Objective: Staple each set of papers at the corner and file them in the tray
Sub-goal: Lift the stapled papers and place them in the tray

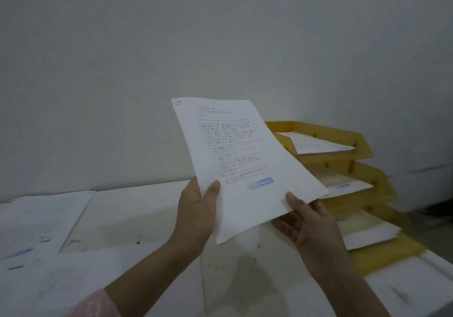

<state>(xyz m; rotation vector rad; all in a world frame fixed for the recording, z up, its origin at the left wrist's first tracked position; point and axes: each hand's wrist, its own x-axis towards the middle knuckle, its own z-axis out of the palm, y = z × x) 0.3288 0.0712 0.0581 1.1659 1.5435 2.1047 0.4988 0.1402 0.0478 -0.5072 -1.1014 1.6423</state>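
**Both hands hold a stapled set up in front of the yellow trays**

Head view: The left hand (196, 209) grips the bottom left edge of the set of papers (245, 169), thumb pressed on the front of the top sheet and the other fingers hidden behind it. The right hand (311, 221) takes the bottom right corner, thumb on the front near the edge, fingers curled underneath. The set is lifted clear of the table (137, 216), tilted with its top leaning left and away. The top sheet carries printed lines and boxes too blurred to read, plus a blue stamp (260, 183) near the bottom. A small dark mark that may be a staple (178, 103) sits at the top left corner.

Just right of and behind the set stands a yellow tray stack (362, 145) of several tiers, each tier already holding white sheets; the set's right edge overlaps the stack in view, though whether they touch cannot be told. Loose papers (41, 221) lie flat on the left part of the table, well apart from the raised set. A pink sleeve (98, 304) shows at the left forearm. A plain pale wall (220, 35) fills the background.
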